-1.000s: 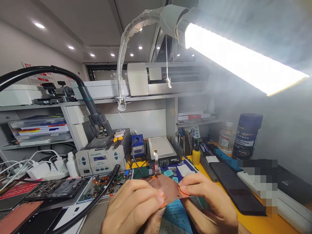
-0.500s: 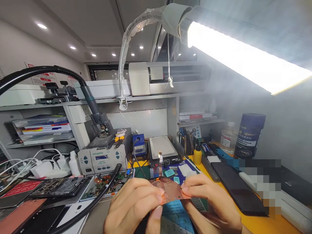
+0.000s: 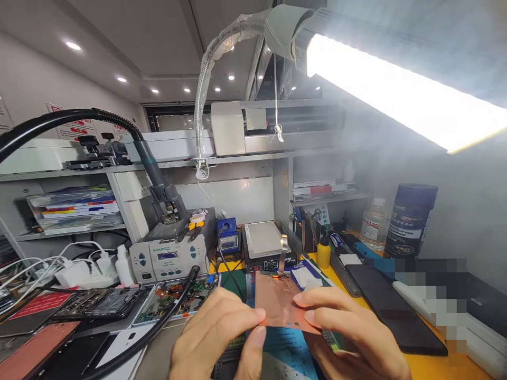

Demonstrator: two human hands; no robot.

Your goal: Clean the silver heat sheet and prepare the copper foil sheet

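Observation:
Between my hands is a thin phone display panel (image 3: 278, 300), its copper-coloured back facing me. A narrow flex cable (image 3: 282, 259) sticks up from its far edge. My left hand (image 3: 222, 330) pinches the near left corner between thumb and forefinger. On the other side, the fingers of my right hand (image 3: 352, 330) lie over the panel's right edge; the right thumb is mostly hidden below it. The panel is held above a blue printed sheet (image 3: 287, 345) on the bench.
A hot-air station (image 3: 170, 258) and a tray of small circuit boards (image 3: 166, 301) stand at left. Behind the panel is a heating plate (image 3: 266, 240). A black phone (image 3: 392, 306), a yellow bottle (image 3: 324, 253) and a spray can (image 3: 412, 221) are at right. A lamp (image 3: 396, 89) hangs overhead.
The panel has turned so more of its copper back shows, and its flex cable has shifted right. My right hand has moved slightly right, its fingers now spread along the edge.

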